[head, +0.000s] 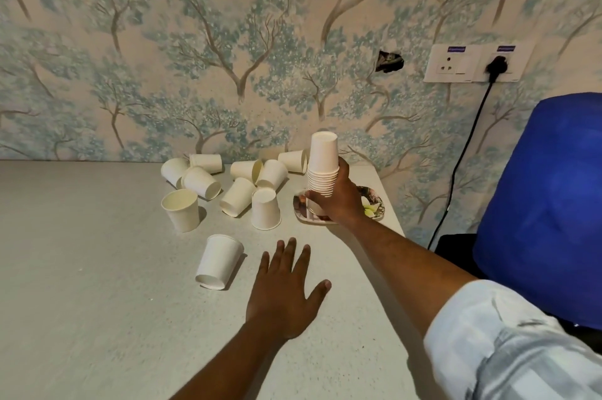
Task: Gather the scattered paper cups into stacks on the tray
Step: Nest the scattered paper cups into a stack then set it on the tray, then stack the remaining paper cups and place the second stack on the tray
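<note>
My right hand (335, 200) grips an upside-down stack of white paper cups (322, 161) standing on a small patterned tray (374, 207) at the table's far right. My left hand (286, 288) lies flat on the table, fingers spread, holding nothing. Just left of its fingertips lies a single cup (219, 261), tipped with its base toward me. Beyond it several white cups (228, 181) are scattered near the wall: one stands upright (181, 209), one stands upside down (265, 209), the others lie on their sides.
The pale table (97, 269) ends at a right edge close behind the tray. A blue chair back (544, 204) stands to the right. On the wall a socket panel (472, 64) holds a black plug with its cable hanging down.
</note>
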`<state>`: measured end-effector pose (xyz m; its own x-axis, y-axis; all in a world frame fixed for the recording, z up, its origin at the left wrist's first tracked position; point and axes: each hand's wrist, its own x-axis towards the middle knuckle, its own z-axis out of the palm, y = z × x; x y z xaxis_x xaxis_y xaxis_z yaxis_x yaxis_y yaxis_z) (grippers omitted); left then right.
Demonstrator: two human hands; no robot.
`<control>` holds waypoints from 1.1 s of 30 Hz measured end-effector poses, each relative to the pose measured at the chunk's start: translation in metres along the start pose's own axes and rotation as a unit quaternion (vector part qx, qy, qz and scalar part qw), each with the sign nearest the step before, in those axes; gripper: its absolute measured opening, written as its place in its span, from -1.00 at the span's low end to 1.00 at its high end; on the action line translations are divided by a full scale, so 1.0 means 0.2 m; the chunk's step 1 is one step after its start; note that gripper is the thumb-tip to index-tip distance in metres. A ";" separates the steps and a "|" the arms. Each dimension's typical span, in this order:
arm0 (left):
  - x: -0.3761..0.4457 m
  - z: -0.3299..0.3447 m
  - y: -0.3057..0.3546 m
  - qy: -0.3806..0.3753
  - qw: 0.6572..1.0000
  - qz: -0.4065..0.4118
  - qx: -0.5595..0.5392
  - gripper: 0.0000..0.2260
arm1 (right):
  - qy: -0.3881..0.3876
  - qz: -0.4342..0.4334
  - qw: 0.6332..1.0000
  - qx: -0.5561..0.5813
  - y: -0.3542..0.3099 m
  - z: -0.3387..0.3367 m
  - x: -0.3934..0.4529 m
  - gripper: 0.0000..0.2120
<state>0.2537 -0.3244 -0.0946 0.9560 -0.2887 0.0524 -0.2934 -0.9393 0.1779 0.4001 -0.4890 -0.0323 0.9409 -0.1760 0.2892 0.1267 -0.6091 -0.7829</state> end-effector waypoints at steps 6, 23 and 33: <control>0.01 0.02 0.00 0.005 1.000 -0.004 -0.006 -0.22 | 0.012 0.016 0.999 -0.032 0.02 0.04 0.00 -0.02; 0.04 0.03 0.00 0.027 0.999 -0.021 -0.021 -0.20 | -0.006 0.107 0.992 0.063 0.01 -0.09 -0.21 0.24; -0.36 -0.08 0.02 0.045 0.995 -0.014 -0.088 -0.51 | -0.106 0.092 0.989 0.041 -0.11 -0.24 -0.69 -0.54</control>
<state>0.1840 -0.3053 -0.0810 0.9625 -0.2370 0.1320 -0.2689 -0.8972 0.3503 0.2528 -0.4891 -0.0275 0.9941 -0.1060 0.0225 -0.0356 -0.5155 -0.8561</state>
